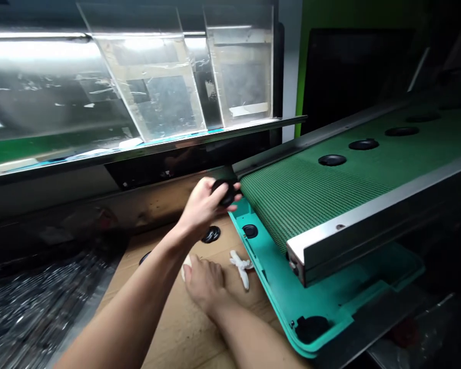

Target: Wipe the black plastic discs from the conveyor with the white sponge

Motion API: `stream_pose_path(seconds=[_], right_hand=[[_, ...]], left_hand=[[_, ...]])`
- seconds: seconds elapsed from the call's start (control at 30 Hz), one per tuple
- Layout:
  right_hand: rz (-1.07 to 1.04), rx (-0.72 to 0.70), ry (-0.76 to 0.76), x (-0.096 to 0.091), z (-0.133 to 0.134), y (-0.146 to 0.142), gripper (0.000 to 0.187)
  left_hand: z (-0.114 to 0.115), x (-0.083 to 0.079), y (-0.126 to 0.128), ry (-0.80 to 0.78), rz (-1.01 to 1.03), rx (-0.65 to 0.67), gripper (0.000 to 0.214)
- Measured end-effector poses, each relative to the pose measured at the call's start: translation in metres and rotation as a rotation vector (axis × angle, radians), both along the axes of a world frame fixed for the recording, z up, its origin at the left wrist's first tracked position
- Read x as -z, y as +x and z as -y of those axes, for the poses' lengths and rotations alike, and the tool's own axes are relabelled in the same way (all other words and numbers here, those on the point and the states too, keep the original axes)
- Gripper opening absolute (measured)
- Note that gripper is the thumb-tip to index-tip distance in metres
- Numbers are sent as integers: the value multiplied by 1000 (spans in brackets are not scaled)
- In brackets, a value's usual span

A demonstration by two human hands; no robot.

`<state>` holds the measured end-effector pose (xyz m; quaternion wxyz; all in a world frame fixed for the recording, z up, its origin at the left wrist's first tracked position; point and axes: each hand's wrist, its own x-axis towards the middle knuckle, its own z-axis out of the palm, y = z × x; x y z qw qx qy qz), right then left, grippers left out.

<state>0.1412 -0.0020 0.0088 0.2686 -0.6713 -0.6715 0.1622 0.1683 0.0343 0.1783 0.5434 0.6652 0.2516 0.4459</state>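
Raised near the end of the belt, my left hand (206, 201) is closed around a black round disc (223, 193), with the thumb across its face. Lower down, over the cardboard surface, my right hand (205, 282) has its fingers curled and pressed together on a pale wad (187, 262), mostly hidden beneath them; it looks like cloth. A few black rings (211, 234) lie on the cardboard (200, 328) between the two hands. To the right of them is a twisted white scrap (241, 267), like cloth or a glove.
A green conveyor belt (299, 189) with metal side rails (369, 205) carries several black discs (332, 160). Under its end sits a teal tray (276, 297) holding black pieces (250, 231). Clear plastic panels (165, 97) stand behind a metal ledge. Plastic-wrapped dark items (54, 302) are at left.
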Motion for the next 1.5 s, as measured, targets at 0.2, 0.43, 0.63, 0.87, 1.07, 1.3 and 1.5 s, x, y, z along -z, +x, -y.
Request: stream_pose_path(seconds=[0.2,0.43,0.63,0.87,1.07,1.3,1.5], right_hand=[[-137,125,76,0,-2,-2,34],[-444,-14,150,1,14,-29,49],[62,114,-28,-3,19,-41,54],[125,141,-74,-11,18,-51,56],[52,102,-30,-11,15,-52,56],[109,106,-28,-13,10,-42,58],[140,92,-40,-14,14,-43,57]], left_hand=[[19,117,-171,-422,238,-455,40],[27,165,-182,-844,682,-171,27],[28,170,-174,-915,739,-165,33],[31,176,-175,-851,717,-37,34],[36,173,-173,-846,800,-54,34],[34,176,-173,-900,727,-49,46],[33,176,-175,-890,688,-65,43]])
